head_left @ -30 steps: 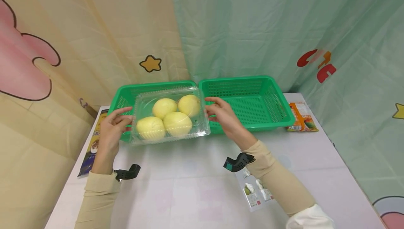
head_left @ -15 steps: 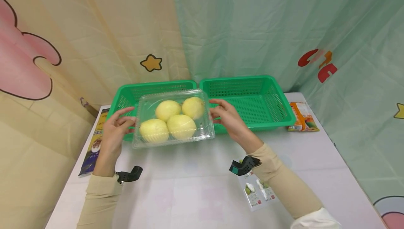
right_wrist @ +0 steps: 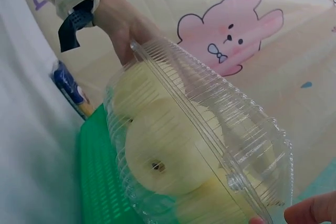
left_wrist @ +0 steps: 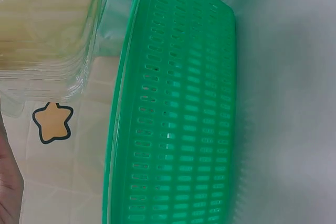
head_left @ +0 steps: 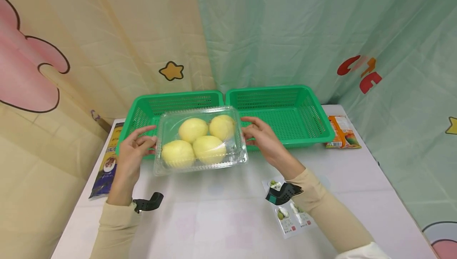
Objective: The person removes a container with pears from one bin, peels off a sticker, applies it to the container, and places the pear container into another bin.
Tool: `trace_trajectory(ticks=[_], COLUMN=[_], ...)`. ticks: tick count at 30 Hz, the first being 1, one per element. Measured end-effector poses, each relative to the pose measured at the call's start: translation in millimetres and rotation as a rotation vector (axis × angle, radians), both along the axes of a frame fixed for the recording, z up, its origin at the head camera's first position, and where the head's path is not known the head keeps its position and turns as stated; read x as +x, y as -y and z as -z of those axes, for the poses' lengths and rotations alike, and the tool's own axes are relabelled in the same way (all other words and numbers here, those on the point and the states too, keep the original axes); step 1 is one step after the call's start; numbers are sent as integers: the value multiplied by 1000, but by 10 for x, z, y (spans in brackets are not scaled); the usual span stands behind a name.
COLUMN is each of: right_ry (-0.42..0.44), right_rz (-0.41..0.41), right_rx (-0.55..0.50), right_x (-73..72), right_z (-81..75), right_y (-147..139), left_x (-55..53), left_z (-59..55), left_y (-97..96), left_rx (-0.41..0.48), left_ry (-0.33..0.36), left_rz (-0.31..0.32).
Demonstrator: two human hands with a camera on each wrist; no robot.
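1. The clear box (head_left: 233, 156) is pinched at its left end by the left hand (head_left: 131, 152) and at its right end by the right hand (head_left: 265, 142).
2. Four yellow fruits (head_left: 210, 149) are enclosed inside.
3. In the head view, the near side of the left basket (head_left: 178, 99) is overlapped by the box.
4. The lifting appears done; the setting down is judged still undone.
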State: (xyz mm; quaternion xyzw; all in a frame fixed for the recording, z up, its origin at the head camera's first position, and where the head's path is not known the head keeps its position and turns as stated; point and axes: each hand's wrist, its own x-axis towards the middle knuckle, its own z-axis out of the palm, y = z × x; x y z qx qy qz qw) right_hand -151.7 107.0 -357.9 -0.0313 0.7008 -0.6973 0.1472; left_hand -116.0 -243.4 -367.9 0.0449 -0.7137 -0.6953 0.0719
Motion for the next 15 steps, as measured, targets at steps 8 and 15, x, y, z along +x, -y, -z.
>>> trace_trajectory(ticks=[8, 15], right_ry=[-7, -8], right_rz=[-15, -28], right_rx=[9, 25], right_x=[56, 120], right_z=[40, 51], right_y=[-45, -96], left_x=[79, 139], left_z=[22, 32], left_y=[-19, -34], left_rx=[-13, 2], left_ry=[-14, -22], left_rz=[15, 28])
